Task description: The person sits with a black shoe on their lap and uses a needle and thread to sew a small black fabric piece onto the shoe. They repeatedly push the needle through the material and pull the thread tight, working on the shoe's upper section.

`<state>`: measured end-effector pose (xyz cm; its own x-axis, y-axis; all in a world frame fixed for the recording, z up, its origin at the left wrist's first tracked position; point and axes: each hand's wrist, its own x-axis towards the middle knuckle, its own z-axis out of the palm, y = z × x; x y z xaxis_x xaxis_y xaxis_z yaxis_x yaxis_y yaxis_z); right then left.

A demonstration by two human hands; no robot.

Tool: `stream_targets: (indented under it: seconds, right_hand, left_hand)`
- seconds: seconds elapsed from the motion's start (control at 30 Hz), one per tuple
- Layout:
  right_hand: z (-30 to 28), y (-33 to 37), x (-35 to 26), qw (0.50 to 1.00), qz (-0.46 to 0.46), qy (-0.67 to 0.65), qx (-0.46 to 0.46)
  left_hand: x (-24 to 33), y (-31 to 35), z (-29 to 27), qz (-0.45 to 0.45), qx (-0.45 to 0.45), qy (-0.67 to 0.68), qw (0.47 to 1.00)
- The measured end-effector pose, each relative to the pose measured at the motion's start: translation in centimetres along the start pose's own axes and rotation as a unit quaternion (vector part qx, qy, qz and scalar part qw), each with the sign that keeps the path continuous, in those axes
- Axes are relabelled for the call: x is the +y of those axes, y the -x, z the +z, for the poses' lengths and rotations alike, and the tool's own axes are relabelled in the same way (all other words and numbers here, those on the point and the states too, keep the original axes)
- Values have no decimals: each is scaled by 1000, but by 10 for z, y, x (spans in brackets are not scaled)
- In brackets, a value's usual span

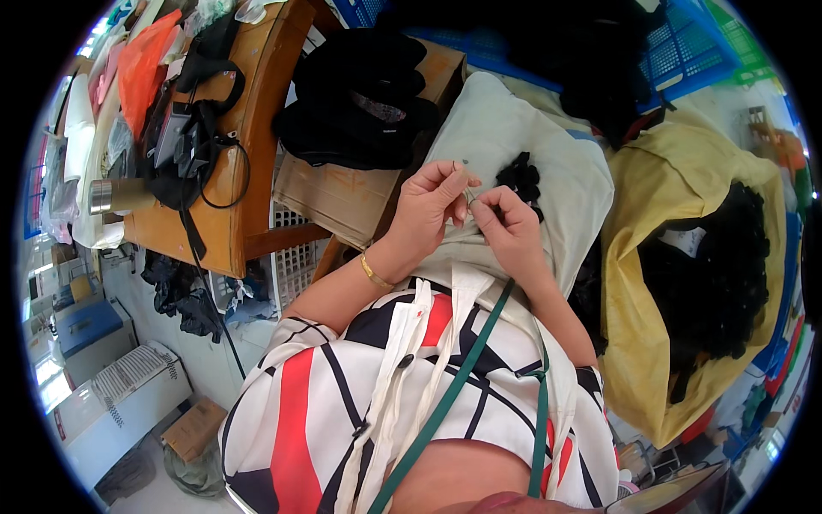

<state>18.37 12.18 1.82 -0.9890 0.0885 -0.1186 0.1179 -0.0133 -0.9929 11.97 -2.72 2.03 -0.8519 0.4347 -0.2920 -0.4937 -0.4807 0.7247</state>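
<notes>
My left hand (428,206) is closed in a pinch, thumb against forefinger, above a pale cloth (569,184) spread over my lap. Close beside it on the right, my right hand (512,230) pinches too, its fingertips nearly meeting the left ones. A thin, thread-like line shows between the fingertips, but what each hand holds is too small to name. Just behind the right hand, a small heap of fuzzy black pieces (520,177) lies on the cloth.
At the left, a wooden table (248,171) carries a strapped black bag (193,158) and a metal flask (116,195). Black fabric items (355,111) sit on a cardboard box (338,193). To my right, a yellow sack (638,330) holds black fuzzy pieces. Blue crates (698,47) stand behind.
</notes>
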Motion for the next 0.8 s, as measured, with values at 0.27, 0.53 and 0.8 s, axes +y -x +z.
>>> stream_targets:
  seconds: [0.27, 0.53, 0.8]
  right_hand:
    - [2, 2, -10, 985, -98, 120, 78]
    - [1, 5, -3, 979, -109, 141, 98]
    - [3, 3, 9, 935, -232, 249, 99]
  left_hand:
    - [2, -1, -5, -43, -43, -65, 996]
    - [8, -1, -3, -64, -18, -17, 998]
    - [6, 2, -16, -150, -68, -29, 986]
